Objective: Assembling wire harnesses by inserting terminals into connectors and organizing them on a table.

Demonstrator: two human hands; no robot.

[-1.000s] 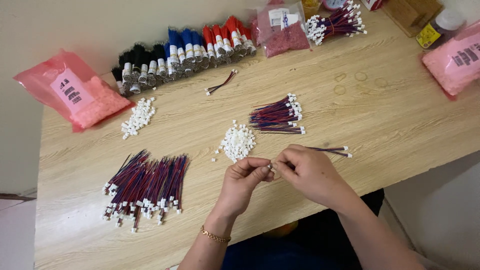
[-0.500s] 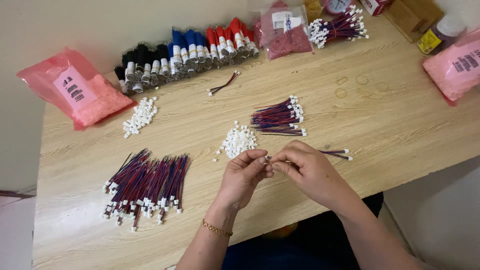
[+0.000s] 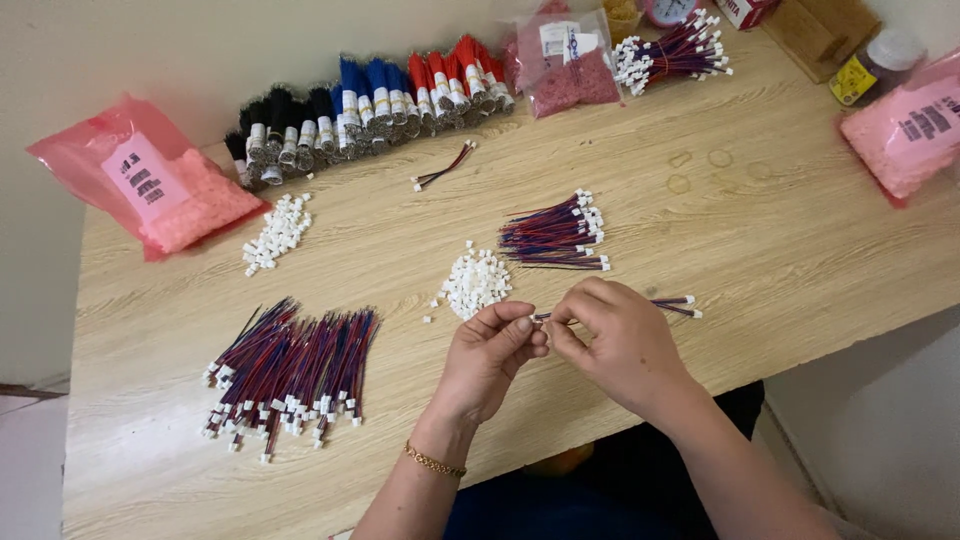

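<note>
Left hand and right hand fingertips meeting, pinching wire lead

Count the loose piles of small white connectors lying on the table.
2: one white pile at the left, beside the pink bag; one white pile mid-table, just above the hands. More may sit inside bags.

Bare forearms; gold chain bracelet on left wrist.

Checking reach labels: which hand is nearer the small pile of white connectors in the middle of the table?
Left. The left hand sits just below the pile of white connectors, its fingertips almost at the pile's edge. The right hand is further off, below and to the pile's right.
</note>
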